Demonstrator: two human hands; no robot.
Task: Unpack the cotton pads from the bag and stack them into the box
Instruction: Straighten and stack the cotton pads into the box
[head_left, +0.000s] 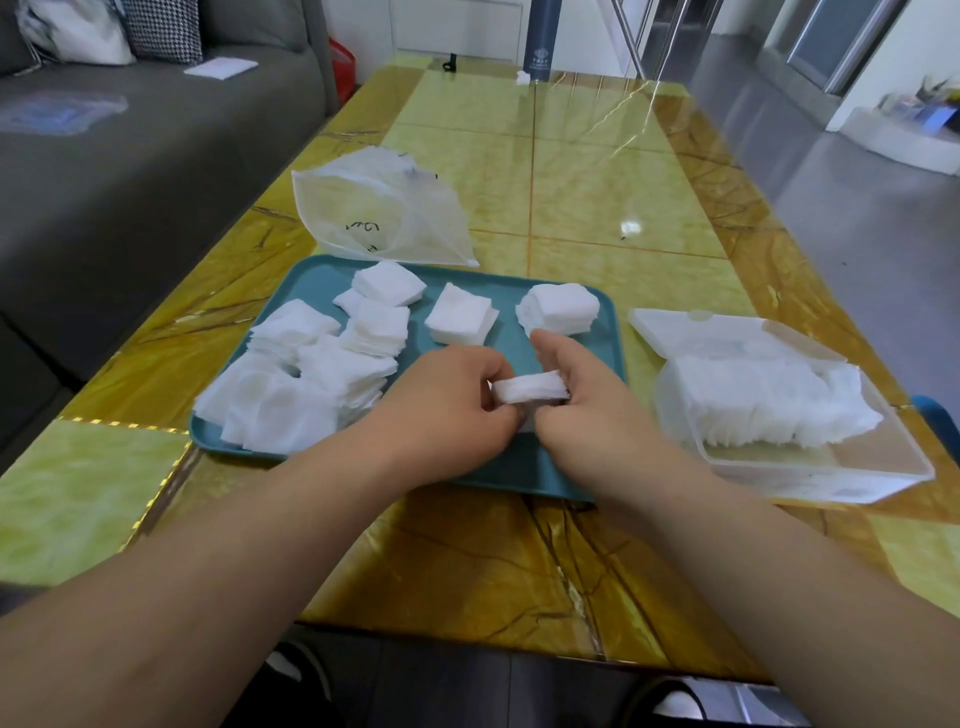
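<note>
Squaring step: my left hand (457, 400) and right hand (582, 395) pinch a small stack of cotton pads (530, 389) over the near tray (524, 467). Next, I judge, it goes right into the open box (810, 467), beside the pads already there.

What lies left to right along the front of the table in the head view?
In order: loose heap of cotton pads → left hand → held stack of pads → right hand → clear box.
</note>
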